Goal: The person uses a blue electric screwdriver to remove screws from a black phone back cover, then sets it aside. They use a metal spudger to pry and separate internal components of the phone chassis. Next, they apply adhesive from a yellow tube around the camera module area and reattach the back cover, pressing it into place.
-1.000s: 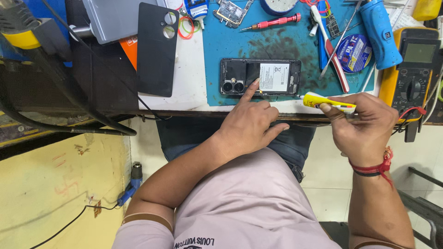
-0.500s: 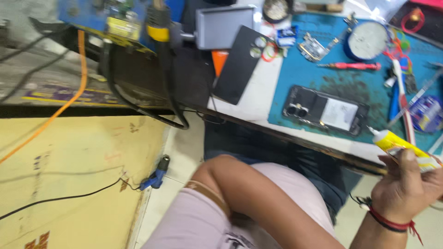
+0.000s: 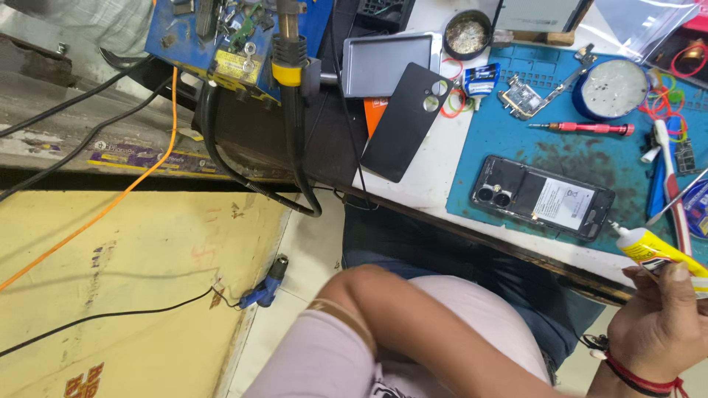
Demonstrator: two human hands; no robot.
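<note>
At the bench edge, right hand grips glue tube near opened phone.

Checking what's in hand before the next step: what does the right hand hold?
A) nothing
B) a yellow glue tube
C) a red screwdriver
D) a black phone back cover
B: the right hand grips the yellow glue tube, nozzle pointing toward the opened phone.

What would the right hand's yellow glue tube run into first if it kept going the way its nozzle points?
Probably the opened phone on the blue mat: the yellow tube in the right hand aims its nozzle at the phone's near corner, though depth is unclear.
</note>
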